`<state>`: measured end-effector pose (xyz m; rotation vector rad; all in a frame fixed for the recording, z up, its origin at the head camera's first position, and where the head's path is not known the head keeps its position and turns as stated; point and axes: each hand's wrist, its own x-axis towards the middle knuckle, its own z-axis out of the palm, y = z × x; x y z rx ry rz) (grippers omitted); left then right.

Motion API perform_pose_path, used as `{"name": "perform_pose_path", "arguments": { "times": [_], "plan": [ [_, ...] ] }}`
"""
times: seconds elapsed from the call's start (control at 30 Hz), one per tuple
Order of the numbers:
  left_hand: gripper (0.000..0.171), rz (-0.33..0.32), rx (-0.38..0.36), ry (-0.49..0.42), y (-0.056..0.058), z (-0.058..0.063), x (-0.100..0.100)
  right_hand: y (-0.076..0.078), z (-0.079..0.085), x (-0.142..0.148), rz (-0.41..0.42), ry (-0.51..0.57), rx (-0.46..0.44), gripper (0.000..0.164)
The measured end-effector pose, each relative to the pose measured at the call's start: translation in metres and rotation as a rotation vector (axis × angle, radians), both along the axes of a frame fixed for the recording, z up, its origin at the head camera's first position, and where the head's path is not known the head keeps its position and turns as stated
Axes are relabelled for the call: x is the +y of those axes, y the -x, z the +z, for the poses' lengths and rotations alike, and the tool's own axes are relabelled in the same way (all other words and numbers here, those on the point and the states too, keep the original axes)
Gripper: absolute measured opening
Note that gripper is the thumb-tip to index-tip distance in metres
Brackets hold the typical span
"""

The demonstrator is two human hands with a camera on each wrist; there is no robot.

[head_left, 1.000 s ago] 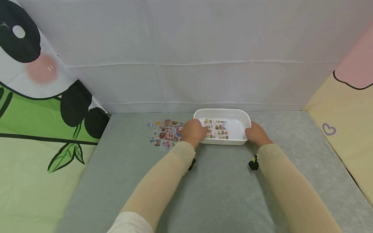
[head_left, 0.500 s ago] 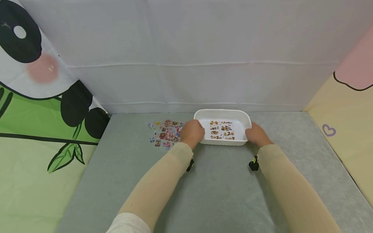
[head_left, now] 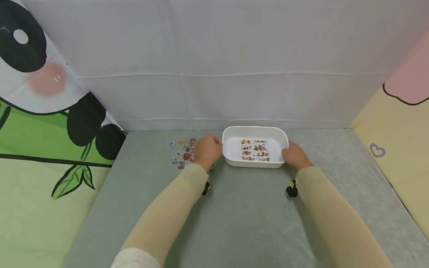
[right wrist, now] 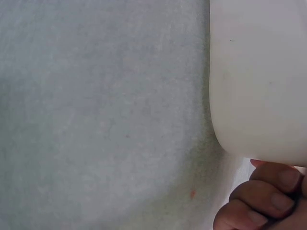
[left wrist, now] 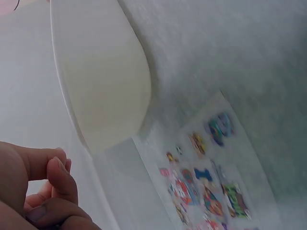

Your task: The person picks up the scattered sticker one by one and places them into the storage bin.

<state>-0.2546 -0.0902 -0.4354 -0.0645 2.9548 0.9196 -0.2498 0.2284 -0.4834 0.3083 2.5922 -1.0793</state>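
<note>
A white plastic tray (head_left: 254, 164) rests on the grey tabletop near its back edge. Inside it, towards the left, lies a clear sheet of small colourful stickers (head_left: 255, 148). My right hand (head_left: 296, 155) grips the tray's right end, its fingers curled at the wall in the right wrist view. Just off the tray's left end is my left hand (head_left: 207, 150), fingers curled and thumb tip against the index finger; nothing shows in it. Another clear sticker sheet (left wrist: 206, 177) lies flat on the table under and left of that hand, partly hidden in the head view.
Grey cloth (head_left: 254, 216) covers the table. A white cloth wall (head_left: 234, 93) stands right behind the tray. Printed cartoon panels flank the table, a green and white one (head_left: 50, 130) left and a yellow and pink one (head_left: 402, 149) right.
My left hand has let go of the tray's left end and moved left, over the loose sticker sheet. Earlier, the sheet inside the tray shifted slightly right. My right hand keeps its place.
</note>
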Motion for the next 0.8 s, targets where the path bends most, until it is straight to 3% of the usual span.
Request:
{"name": "perform_pose_path", "arguments": {
  "times": [0.17,0.8],
  "plan": [
    [0.016,0.048,-0.024,-0.014,0.003,-0.004,-0.021,0.0,0.0,-0.001,0.003,-0.007,0.002,0.063],
    [0.021,0.116,-0.079,-0.075,0.009,-0.021,-0.099,0.001,-0.003,0.0,-0.003,-0.021,0.023,0.062]
  ]
}}
